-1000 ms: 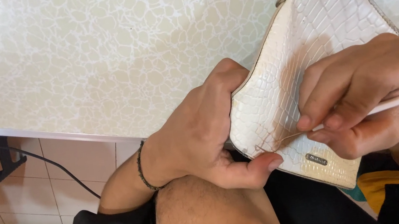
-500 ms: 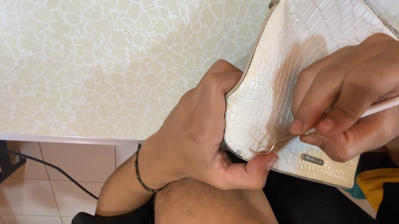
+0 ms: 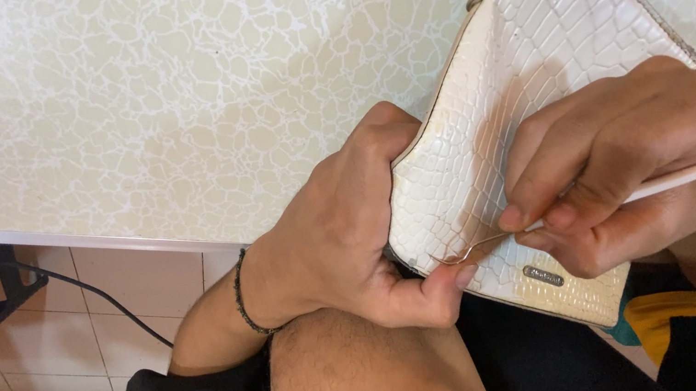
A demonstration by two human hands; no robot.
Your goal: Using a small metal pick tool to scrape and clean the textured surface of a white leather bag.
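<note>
Since the earlier frames the right hand (image 3: 632,169) had slid slightly down and leftward along the bag, carrying the hooked tip nearer the left thumb, while the left hand (image 3: 352,223) had kept its grip almost unchanged. In the head view, the white crocodile-embossed leather bag (image 3: 549,52) lay tilted across the person's lap, its upper end resting against the cream tabletop with a white crackle pattern (image 3: 120,110) and its lower corner over the bare knee (image 3: 359,380). The left hand was curled tightly around the bag's lower left edge, thumb pressed on the front face close to the seam. The right hand was closed with fingers pressed together, pinching a thin white-handled tool with a bent metal hook (image 3: 468,250), whose tip touched the bag's surface just beside the left thumb. A dark beaded bracelet (image 3: 241,294) circled the left wrist. A small metal label plate (image 3: 544,275) sat near the bag's bottom edge. Below the tabletop's edge, pale floor tiles (image 3: 105,308) and a black cable (image 3: 93,292) showed.
</note>
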